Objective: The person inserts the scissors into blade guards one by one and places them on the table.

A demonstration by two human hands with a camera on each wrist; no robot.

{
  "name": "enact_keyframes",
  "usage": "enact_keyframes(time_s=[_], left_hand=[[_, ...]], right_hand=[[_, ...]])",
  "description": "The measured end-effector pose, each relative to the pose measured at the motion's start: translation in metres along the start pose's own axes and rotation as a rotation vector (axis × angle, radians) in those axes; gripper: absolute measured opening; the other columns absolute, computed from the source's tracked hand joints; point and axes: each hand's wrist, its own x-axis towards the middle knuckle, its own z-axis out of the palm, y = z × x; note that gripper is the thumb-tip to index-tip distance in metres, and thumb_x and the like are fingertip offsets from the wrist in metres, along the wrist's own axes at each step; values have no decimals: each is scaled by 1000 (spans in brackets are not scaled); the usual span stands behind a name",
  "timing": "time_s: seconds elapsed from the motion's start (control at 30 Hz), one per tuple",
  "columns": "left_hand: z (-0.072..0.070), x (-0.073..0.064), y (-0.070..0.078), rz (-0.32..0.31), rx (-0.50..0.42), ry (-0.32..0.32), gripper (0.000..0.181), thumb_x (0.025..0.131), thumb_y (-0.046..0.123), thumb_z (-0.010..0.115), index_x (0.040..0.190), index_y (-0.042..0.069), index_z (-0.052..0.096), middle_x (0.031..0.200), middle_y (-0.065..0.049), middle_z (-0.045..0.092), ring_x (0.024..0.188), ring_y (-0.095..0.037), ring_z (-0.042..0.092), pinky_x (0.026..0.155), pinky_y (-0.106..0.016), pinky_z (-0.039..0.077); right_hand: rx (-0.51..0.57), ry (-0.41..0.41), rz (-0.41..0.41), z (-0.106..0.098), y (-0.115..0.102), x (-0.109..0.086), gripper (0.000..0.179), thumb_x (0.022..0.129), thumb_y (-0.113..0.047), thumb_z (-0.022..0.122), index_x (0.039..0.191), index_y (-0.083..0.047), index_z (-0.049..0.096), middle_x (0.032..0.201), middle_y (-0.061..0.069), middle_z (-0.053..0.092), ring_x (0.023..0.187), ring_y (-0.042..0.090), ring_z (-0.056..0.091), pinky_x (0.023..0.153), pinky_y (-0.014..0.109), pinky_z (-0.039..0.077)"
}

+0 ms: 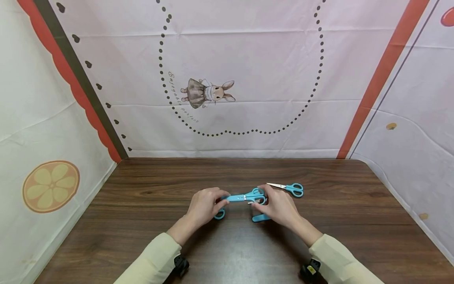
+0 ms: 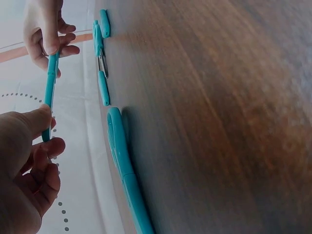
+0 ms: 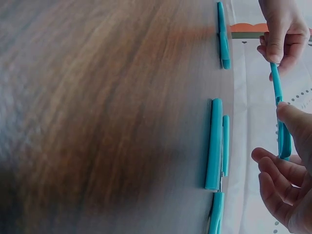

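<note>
Evidently a two-handed hold. The held scissors [image 1: 242, 197], turquoise, are up off the table [image 1: 149, 236] between the left hand [image 1: 203, 205] and the right hand [image 1: 281, 205], apart from everything lying below. Long axis: left to right across the body, close to level, hand to hand. Blade end, covered by its sheath [image 1: 235, 198], points at the left hand; handle loops [image 1: 252, 195] sit at the right. Left grip: thumb and fingers pinch the sheath's end, narrow. Right grip: thumb and fingers pinch the loops. Neither hand is nearer; each has an end. Glint of metal where sheath meets handles; cannot tell how deep the blades sit. Judgement: this shared line is the relation that counts, since any push or pull between the hands would run along it. Nearby: a second pair of scissors [image 2: 131, 183] below the left hand; a bare-bladed pair [image 1: 288, 187] just beyond the right, tips leftward; a loose sheath [image 1: 260, 218] on the right hand's near side, partly hidden by it.
</note>
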Motion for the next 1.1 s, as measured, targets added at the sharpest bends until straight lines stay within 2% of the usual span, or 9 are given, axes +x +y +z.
enact_keyframes(time_s=[0.4,0.73,0.9,1.1], left_hand=[[1,3,2,-10,-5,6,14,80,26,71,93,20,72,71,14,56,52,2,39,45,-16,32],[-5,7,5,-12,18,20,14,79,28,72,92,22,72,67,14,53,50,4,39,44,-15,32],[-6,6,5,-19,32,3,15,81,30,71,93,22,73,68,14,54,50,4,38,43,-15,31],[-5,5,3,-14,25,13,15,80,30,71,93,22,73,70,14,56,49,3,37,43,-16,31]], right_hand=[[15,-23,21,1,-4,-1,49,75,-40,74,111,-10,60,59,-14,48,45,-1,38,42,18,31],[16,15,11,6,-3,-3,44,74,-38,74,106,-12,61,59,-14,47,45,-2,36,42,17,30],[16,18,12,7,-3,-3,44,74,-38,75,106,-12,60,60,-12,50,46,-2,37,43,17,31],[27,22,17,7,-4,-2,45,74,-38,75,107,-12,60,61,-13,51,46,-2,38,43,18,31]])
